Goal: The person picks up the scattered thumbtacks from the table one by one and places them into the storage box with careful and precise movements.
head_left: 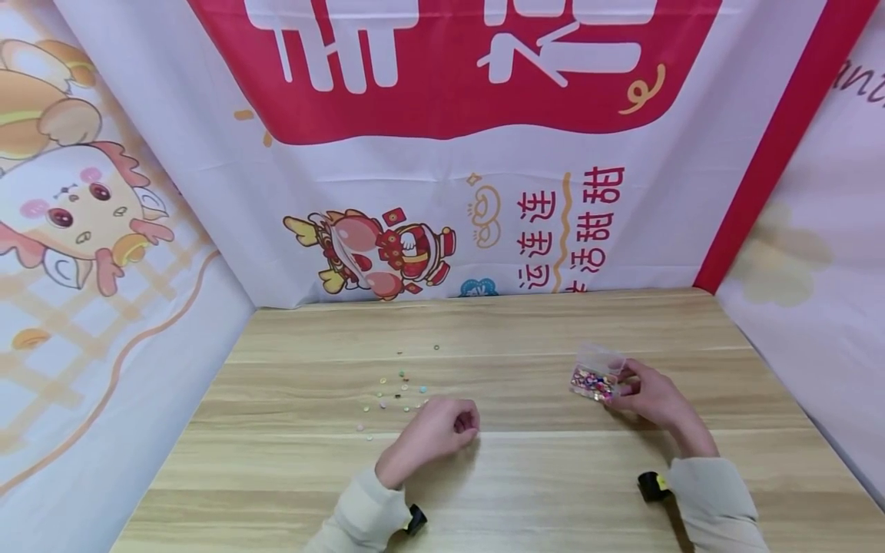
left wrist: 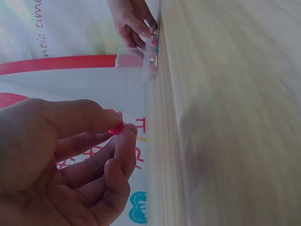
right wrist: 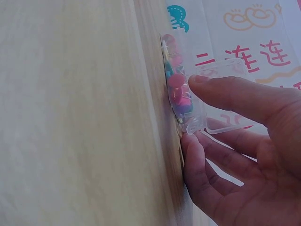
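Note:
Between thumb and fingertip, my left hand (left wrist: 80,155) pinches a small round pink piece (left wrist: 116,129), best seen in the left wrist view. In the head view that left hand (head_left: 435,430) is over the table, just right of scattered tiny coloured pieces (head_left: 404,388). My right hand (head_left: 653,395) holds the near right side of a small clear plastic box (head_left: 592,382), which stands on the table with its hinged lid (head_left: 600,357) raised. Colourful small pieces (right wrist: 178,80) fill the box; the right thumb (right wrist: 202,82) touches its edge, with the fingers below.
The wood-grain table (head_left: 525,491) ends at a printed cloth backdrop (head_left: 442,177). Cloth walls (head_left: 124,384) also stand at the left and right sides. A tiny ring (head_left: 436,347) lies toward the back of the table.

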Available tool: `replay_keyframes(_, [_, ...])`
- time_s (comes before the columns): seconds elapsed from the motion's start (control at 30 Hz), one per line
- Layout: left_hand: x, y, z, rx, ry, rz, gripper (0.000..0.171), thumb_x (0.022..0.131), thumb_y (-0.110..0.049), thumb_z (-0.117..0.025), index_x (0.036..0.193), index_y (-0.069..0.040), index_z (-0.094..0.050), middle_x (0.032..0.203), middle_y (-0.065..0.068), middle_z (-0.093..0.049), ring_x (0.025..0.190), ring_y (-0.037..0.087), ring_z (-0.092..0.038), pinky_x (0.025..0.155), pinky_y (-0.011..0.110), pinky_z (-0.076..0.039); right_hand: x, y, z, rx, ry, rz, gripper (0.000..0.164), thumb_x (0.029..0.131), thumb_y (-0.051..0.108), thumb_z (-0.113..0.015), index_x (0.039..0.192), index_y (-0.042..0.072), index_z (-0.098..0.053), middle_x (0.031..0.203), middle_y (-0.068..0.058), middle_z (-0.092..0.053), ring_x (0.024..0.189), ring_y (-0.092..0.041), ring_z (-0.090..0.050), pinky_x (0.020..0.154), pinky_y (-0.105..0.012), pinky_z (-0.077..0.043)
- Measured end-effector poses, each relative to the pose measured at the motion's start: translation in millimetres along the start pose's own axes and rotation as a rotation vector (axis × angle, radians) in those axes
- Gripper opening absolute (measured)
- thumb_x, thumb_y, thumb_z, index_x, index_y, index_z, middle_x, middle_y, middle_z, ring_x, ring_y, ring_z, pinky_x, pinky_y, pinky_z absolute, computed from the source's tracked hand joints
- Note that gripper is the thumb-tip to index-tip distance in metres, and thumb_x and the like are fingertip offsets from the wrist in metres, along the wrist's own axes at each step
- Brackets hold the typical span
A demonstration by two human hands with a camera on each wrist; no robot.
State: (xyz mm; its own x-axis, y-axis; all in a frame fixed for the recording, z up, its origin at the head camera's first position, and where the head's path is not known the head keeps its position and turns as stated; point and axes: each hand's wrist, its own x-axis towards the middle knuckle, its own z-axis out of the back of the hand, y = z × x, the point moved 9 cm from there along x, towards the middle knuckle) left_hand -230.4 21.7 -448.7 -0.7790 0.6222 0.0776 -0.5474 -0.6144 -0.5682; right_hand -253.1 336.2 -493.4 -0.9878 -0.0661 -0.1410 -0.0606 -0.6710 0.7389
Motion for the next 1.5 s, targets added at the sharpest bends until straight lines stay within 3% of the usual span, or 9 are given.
replay_keyframes(0.3, [18.7,-11.6,-10.6,-0.057,0.024,0.009,0.008,0.080,-0.004,-0.071,0.080,-0.011,-0.068,0.074,-0.005,-0.066,0.065,-0.002,-0.053,0.062,0.013,-0.048,-2,1,0,0.001,0.006,0.008,0.065,0.079,0.019,-0.081,0.129,-0.003,-0.047,0.118,-0.024,-0.059,0.094,-0.027,-0.059,0.066,-0.031,-0.049])
replay_keyframes(0.63, [40.7,-22.7,-24.7,-0.114,0.048,-0.003,0.012,0.082,-0.002,-0.071,0.093,-0.005,-0.068,0.080,-0.001,-0.068,0.069,-0.001,-0.056,0.065,0.012,-0.049,-2,0,2,0.002,-0.006,0.012,0.065,0.079,0.018,-0.081,0.129,-0.004,-0.047,0.114,-0.024,-0.060,0.093,-0.027,-0.059,0.065,-0.031,-0.049])
replay_keyframes(0.83, [48.7,-28.7,-28.1,-0.082,0.041,-0.021,0.007,0.082,-0.004,-0.072,0.088,-0.008,-0.071,0.077,-0.004,-0.068,0.067,-0.003,-0.055,0.064,0.011,-0.048,-2,-1,3,0.007,-0.005,0.006,0.066,0.078,0.017,-0.081,0.131,-0.004,-0.046,0.112,-0.024,-0.061,0.095,-0.028,-0.059,0.066,-0.032,-0.050])
replay_keyframes(1.17, [60.0,-30.3,-30.7,-0.154,0.059,0.017,0.005,0.083,-0.007,-0.074,0.086,-0.011,-0.073,0.079,-0.005,-0.070,0.068,-0.004,-0.057,0.067,0.012,-0.049,-1,-1,4,-0.001,-0.011,0.007,0.066,0.079,0.020,-0.081,0.130,-0.003,-0.046,0.116,-0.024,-0.059,0.095,-0.028,-0.060,0.066,-0.032,-0.050])
replay_keyframes(1.5, [73.0,-37.7,-35.4,-0.128,0.031,-0.031,0.006,0.084,-0.008,-0.073,0.084,-0.013,-0.074,0.076,-0.007,-0.068,0.064,-0.004,-0.054,0.061,0.012,-0.046,0,-2,1,0.013,-0.005,-0.017,0.064,0.079,0.019,-0.080,0.130,-0.001,-0.047,0.119,-0.024,-0.059,0.095,-0.028,-0.059,0.064,-0.032,-0.051])
